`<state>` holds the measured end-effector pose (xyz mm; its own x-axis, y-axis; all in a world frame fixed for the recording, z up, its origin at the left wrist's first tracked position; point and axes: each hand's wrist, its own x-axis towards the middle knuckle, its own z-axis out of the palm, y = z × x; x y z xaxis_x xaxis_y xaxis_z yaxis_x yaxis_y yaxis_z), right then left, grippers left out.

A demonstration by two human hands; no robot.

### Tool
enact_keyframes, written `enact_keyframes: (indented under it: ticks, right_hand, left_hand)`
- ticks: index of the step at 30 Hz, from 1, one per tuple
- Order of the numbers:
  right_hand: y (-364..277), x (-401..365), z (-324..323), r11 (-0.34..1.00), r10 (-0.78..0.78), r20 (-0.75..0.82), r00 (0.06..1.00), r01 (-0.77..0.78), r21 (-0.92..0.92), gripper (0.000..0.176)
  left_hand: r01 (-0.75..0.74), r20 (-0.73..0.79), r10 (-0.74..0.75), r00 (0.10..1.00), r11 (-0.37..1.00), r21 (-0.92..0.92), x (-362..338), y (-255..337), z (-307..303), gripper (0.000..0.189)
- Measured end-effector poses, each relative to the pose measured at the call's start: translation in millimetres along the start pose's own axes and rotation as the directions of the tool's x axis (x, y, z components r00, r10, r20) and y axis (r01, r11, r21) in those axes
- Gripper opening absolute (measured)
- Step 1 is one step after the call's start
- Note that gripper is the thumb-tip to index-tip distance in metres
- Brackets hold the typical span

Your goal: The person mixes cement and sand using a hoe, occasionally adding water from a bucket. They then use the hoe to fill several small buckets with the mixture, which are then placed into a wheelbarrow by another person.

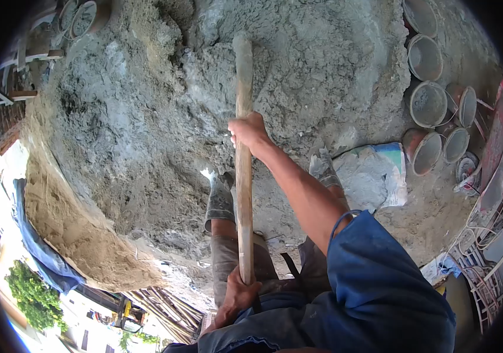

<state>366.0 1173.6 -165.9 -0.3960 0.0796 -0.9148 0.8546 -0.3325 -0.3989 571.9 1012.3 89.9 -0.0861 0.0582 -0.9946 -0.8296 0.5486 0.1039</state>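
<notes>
A long wooden handle (pixel 244 194) runs upright through the middle of the view, its far end among wet grey mortar (pixel 322 76). My right hand (pixel 250 130) is wrapped round the handle about midway along. Lower down, near my waist, my left hand (pixel 240 292) grips its near end. Whatever tool head the handle has is not visible. My boots (pixel 221 197), coated with grey, stand at the near side of the mortar, one on each side of the handle.
Several buckets (pixel 425 57) line the right side. An opened sack (pixel 372 176) with grey powder lies right of my legs. Sand (pixel 69 229) is heaped at the left, beside a blue tarp (pixel 42 247). Metal bars (pixel 481 259) stand at the lower right, bamboo poles (pixel 166 312) at the lower left.
</notes>
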Motion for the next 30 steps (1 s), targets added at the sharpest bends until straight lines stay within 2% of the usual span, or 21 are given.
enact_keyframes:
  ticks: [1,3,4,6,7,8,10,11,12,13,15,16,18,20,22,23,26,28,29,30]
  right_hand:
    - [4,-25,-10,0.997,0.011,0.000,1.000,-0.011,0.076,0.009]
    - [5,-70,-39,0.983,0.024,-0.021,0.999,-0.020,0.183,0.011]
    - [2,-85,-55,0.978,0.031,-0.040,0.999,-0.022,0.210,0.011]
    - [-24,-103,-98,0.965,0.004,-0.121,0.993,0.028,0.260,0.011]
    - [-50,-106,-121,0.965,-0.015,-0.168,0.986,0.058,0.256,0.008]
    - [-73,-98,-143,0.969,-0.061,-0.290,0.955,0.127,0.214,0.006]
    - [-116,-62,-192,0.931,-0.179,-0.369,0.912,0.278,0.237,0.007]
    - [-133,-32,-213,0.902,-0.214,-0.397,0.893,0.337,0.272,0.010]
    - [-145,-2,-228,0.898,-0.248,-0.436,0.865,0.374,0.231,0.009]
    - [-148,31,-235,0.891,-0.210,-0.437,0.874,0.355,0.284,0.009]
    - [-113,65,-200,0.883,-0.133,-0.369,0.920,0.279,0.377,0.008]
    - [-77,65,-162,0.883,-0.080,-0.316,0.945,0.215,0.417,0.007]
    - [-23,54,-85,0.876,0.062,-0.329,0.942,0.107,0.470,0.006]
    - [12,23,-32,0.857,0.067,-0.314,0.947,0.107,0.505,0.011]
    - [39,-14,3,0.808,0.057,-0.290,0.955,0.126,0.575,0.013]
    - [41,-34,17,0.787,0.031,-0.283,0.959,0.151,0.598,0.014]
    - [53,-116,31,0.730,0.048,-0.260,0.965,0.144,0.668,0.014]
    - [48,-161,33,0.721,0.105,-0.221,0.970,0.079,0.688,0.013]
    - [45,-167,31,0.723,0.101,-0.216,0.971,0.077,0.687,0.013]
    - [42,-166,29,0.749,0.135,-0.161,0.978,0.006,0.662,0.012]
  left_hand:
    - [0.047,0.011,-0.047,0.999,0.999,0.015,-23,10,6,0.035]
    - [0.109,0.048,-0.121,0.992,0.974,0.196,-55,-11,12,0.037]
    - [0.113,0.041,-0.123,0.992,0.973,0.201,-59,-11,15,0.037]
    - [-0.016,0.118,0.008,0.993,0.997,0.070,-58,-11,25,0.037]
    - [-0.165,0.084,0.157,0.984,0.982,0.097,-42,10,29,0.035]
    - [-0.263,0.120,0.247,0.961,0.954,0.143,-11,27,30,0.034]
    - [-0.466,0.159,0.439,0.884,0.851,0.243,65,71,26,0.031]
    - [-0.526,0.147,0.506,0.850,0.799,0.293,108,95,20,0.028]
    - [-0.550,0.124,0.542,0.831,0.769,0.326,141,122,10,0.028]
    - [-0.539,0.124,0.537,0.834,0.748,0.388,150,139,-3,0.030]
    - [-0.478,0.075,0.504,0.860,0.747,0.462,138,132,-42,0.031]
    - [-0.430,0.047,0.465,0.884,0.768,0.474,117,108,-64,0.030]
    - [-0.441,0.026,0.485,0.874,0.771,0.459,113,42,-111,0.030]
    - [-0.468,0.063,0.486,0.872,0.788,0.400,114,-16,-158,0.028]
    - [-0.318,0.038,0.365,0.930,0.752,0.578,121,-67,-194,0.024]
    - [-0.329,0.025,0.386,0.922,0.749,0.575,116,-73,-211,0.024]
    - [-0.318,-0.010,0.427,0.904,0.686,0.654,57,-116,-221,0.018]
    - [-0.316,-0.033,0.426,0.904,0.719,0.618,-9,-118,-210,0.017]
    - [-0.293,-0.019,0.387,0.922,0.730,0.618,-36,-118,-202,0.017]
    - [-0.276,-0.025,0.349,0.937,0.781,0.560,-56,-115,-192,0.019]
